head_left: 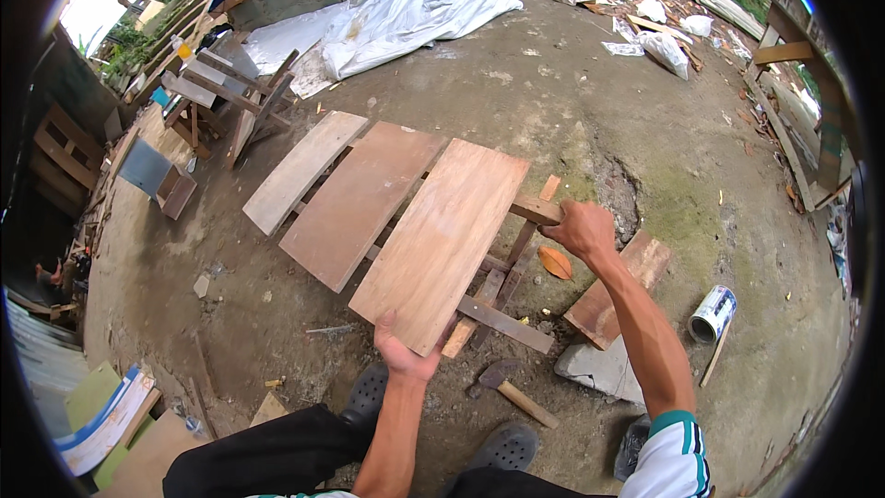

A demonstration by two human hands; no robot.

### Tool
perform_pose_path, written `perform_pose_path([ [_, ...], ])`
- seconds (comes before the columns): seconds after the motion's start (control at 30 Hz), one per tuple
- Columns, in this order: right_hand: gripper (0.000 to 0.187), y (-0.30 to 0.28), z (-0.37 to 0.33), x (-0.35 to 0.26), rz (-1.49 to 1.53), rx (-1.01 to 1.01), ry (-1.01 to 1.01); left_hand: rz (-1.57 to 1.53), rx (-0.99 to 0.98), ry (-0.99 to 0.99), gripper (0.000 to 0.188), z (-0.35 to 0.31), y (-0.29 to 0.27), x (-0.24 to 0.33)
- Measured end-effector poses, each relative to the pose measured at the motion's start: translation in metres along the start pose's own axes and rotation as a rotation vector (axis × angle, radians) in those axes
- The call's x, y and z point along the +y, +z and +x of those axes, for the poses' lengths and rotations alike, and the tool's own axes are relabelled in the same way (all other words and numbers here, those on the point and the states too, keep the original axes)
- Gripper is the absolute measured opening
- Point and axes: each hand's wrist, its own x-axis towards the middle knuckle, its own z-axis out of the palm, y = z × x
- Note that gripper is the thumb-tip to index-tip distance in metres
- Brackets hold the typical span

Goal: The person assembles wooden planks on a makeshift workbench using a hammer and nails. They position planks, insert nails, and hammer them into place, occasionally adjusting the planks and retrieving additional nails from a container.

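Three rectangular panels lie side by side across a frame of wooden bars [510, 288] in front of me. The nearest is a light plywood panel [441, 242]; beyond it are a brown panel [364, 198] and a greyish panel [306, 171]. My left hand [404, 350] is closed on the plywood panel's near corner, thumb on top and fingers hidden underneath. Past the panel's right edge, my right hand [583, 226] wraps round the end of a wooden bar [535, 209]. A hammer [525, 402] lies on the ground between my feet and the frame.
At right are a wooden block [622, 288], a concrete slab [597, 371] and a can [713, 314] with a stick beside it. A silver sheet [415, 18] lies at the back. Wooden furniture [244, 97] stands far left; board offcuts [106, 410] lie near left.
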Motion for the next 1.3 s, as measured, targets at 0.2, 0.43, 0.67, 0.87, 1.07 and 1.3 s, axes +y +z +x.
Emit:
perform_pose_path([
  [0.2, 0.046, -0.022, -0.03, -0.016, 0.014, 0.043, 0.043, -0.134, -0.029, -0.04, 0.077, -0.014, -0.022, 0.006],
  [0.43, 0.057, -0.038, -0.053, -0.024, 0.12, 0.038, 0.266, -0.027, -0.075, 0.01, 0.077, 0.021, 0.0, 0.04],
  [0.67, 0.062, -0.031, -0.055, -0.024, 0.298, 0.09, 0.476, 0.269, -0.284, -0.327, 0.073, 0.138, 0.054, 0.097],
  [0.87, 0.06, -0.008, -0.09, -0.015, 0.365, 0.106, 0.645, 0.438, -0.387, -0.447, 0.072, 0.185, 0.064, 0.081],
  [1.07, 0.061, 0.026, -0.112, -0.023, 0.428, 0.091, 0.707, 0.55, -0.412, -0.559, 0.069, 0.205, 0.054, 0.08],
  [1.3, 0.039, 0.059, -0.108, -0.058, 0.993, -0.186, 0.596, 0.827, -0.27, -0.604, 0.058, 0.247, 0.048, 0.136],
])
